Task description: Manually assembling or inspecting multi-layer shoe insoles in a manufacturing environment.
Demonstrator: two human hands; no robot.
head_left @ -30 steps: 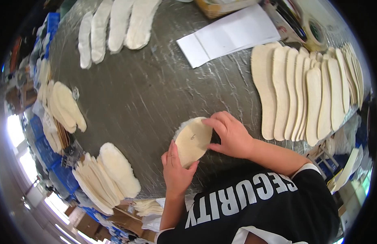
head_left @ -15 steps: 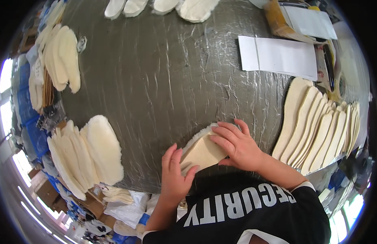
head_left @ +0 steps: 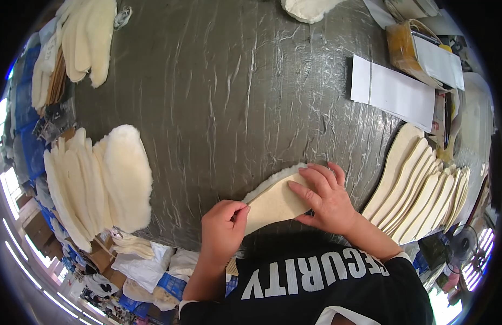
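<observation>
A cream insole [head_left: 278, 205] with a smooth upper face and white fleece showing along its far edge lies slantwise at the near side of the table, close to my body. My left hand [head_left: 224, 222] is closed, thumb and forefinger pinching the insole's left end. Over the right end, my right hand [head_left: 328, 199] grips with bent fingers on top and the thumb at the near edge. Both ends of the insole are partly hidden by my fingers.
Fleecy insoles [head_left: 129, 179] are stacked at the left, with more insoles [head_left: 99, 43] behind them. A fanned row of insoles [head_left: 405, 189] lies at the right. Beyond are white paper [head_left: 393, 91], a taped box [head_left: 401, 43] and another fleecy insole [head_left: 311, 7].
My left fingers have gone from spread along the insole to a pinch at its end. The insole's smooth face shows more fully. The whole view has shifted.
</observation>
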